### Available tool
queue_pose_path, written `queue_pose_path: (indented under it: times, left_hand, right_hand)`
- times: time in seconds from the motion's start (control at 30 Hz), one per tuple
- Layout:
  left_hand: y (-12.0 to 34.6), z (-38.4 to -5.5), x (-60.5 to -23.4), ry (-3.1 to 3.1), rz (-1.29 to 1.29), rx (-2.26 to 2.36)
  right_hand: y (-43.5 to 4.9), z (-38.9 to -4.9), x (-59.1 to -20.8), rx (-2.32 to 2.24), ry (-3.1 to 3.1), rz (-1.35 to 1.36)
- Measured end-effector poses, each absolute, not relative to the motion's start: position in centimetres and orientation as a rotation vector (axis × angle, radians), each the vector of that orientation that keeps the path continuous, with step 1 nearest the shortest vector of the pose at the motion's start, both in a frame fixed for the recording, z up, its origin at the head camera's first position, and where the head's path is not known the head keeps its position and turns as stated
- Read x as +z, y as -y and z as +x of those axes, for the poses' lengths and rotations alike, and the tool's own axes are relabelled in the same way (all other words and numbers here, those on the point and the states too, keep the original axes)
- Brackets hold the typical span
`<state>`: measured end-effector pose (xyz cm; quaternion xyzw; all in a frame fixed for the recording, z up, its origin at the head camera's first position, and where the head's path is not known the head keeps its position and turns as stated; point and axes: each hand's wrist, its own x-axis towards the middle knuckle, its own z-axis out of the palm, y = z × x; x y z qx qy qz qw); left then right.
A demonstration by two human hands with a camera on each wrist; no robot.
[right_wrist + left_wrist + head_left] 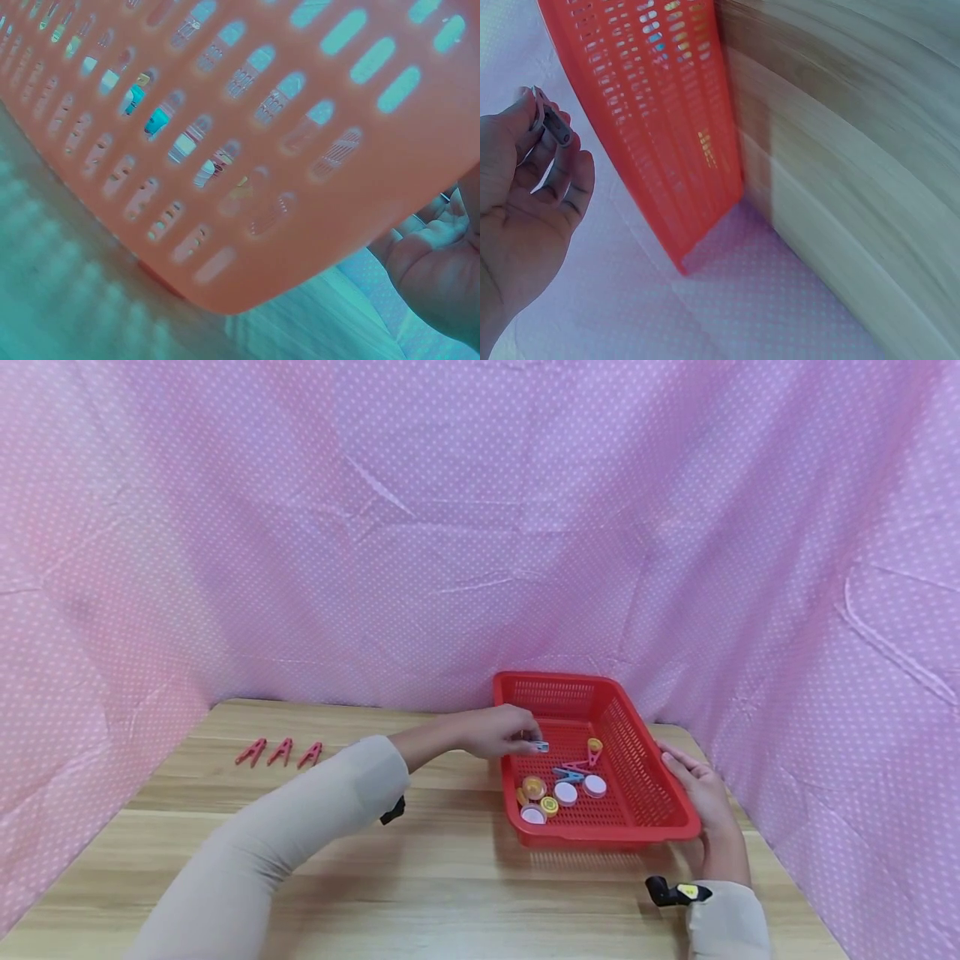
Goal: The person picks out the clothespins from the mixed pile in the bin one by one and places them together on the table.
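Note:
My left hand [501,732] is over the left side of a red plastic basket [637,831]. Between its thumb and fingers it pinches a small silvery clip-like piece [553,124], whose exact kind I cannot tell. At the basket's right side my right hand [701,789] holds the rim, thumb toward me and its other fingers partly hidden. Inside the basket lie a blue clothespin [570,775], a pink clothespin [592,758], several white round caps [566,793] and yellow round pieces [549,807]. In the right wrist view, the basket's slotted wall [300,217] covers much of the contents.
Three red clothespins [281,751] lie in a row on the left of the wooden table [420,893]. Pink dotted cloth [390,568] hangs behind the table and along its sides. My left forearm stretches across the table's middle.

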<state>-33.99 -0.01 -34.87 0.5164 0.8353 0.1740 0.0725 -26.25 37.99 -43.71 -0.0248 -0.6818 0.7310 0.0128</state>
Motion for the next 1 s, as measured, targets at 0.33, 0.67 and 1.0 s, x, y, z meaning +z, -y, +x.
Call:
queue_pose_path:
  times: [0.33,0.67,1.0]
  left_hand:
    - [4.9,-34.0,-35.2,-2.54,1.549,0.623]
    - [9.7,-33.8,-36.5,-2.644,1.434,0.71]
    - [14.3,-33.4,-37.5,-2.687,1.232,0.835]
  right_hand:
    - [-37.9,-26.2,-43.6,2.289,2.102,-0.054]
    - [-37.9,-26.1,-43.5,2.288,2.108,-0.055]
    - [-37.9,-26.3,-43.7,2.27,2.113,-0.061]
